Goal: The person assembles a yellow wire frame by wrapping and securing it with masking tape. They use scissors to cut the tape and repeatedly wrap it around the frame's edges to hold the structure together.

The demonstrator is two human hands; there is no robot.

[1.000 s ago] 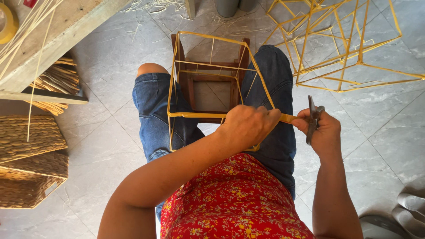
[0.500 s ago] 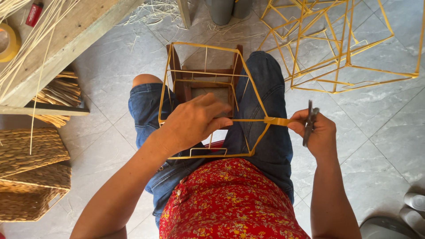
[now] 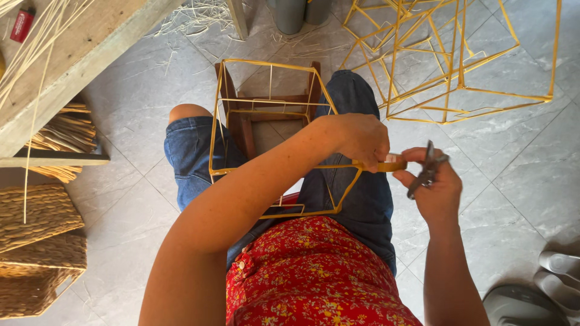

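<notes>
A yellow wire box frame (image 3: 221, 115) rests on my lap, above a small brown wooden stool (image 3: 241, 124). My left hand (image 3: 361, 140) reaches across and grips the frame's right corner, where yellow tape (image 3: 394, 163) is wrapped around the joint. My right hand (image 3: 432, 188) is just right of that corner, holding dark metal pliers (image 3: 424, 171) and pinching the end of the tape with its fingertips.
Several finished yellow wire frames (image 3: 450, 57) lie on the grey tile floor at the upper right. A wooden bench (image 3: 72, 66) with straw strands and a red lighter (image 3: 23, 25) is at the upper left. Woven baskets (image 3: 36, 247) stack at the left. Grey sandals (image 3: 559, 265) sit at the lower right.
My left hand has slid right along the frame to the taped corner, next to my right hand. The frame has shifted and tilted slightly on my lap.
</notes>
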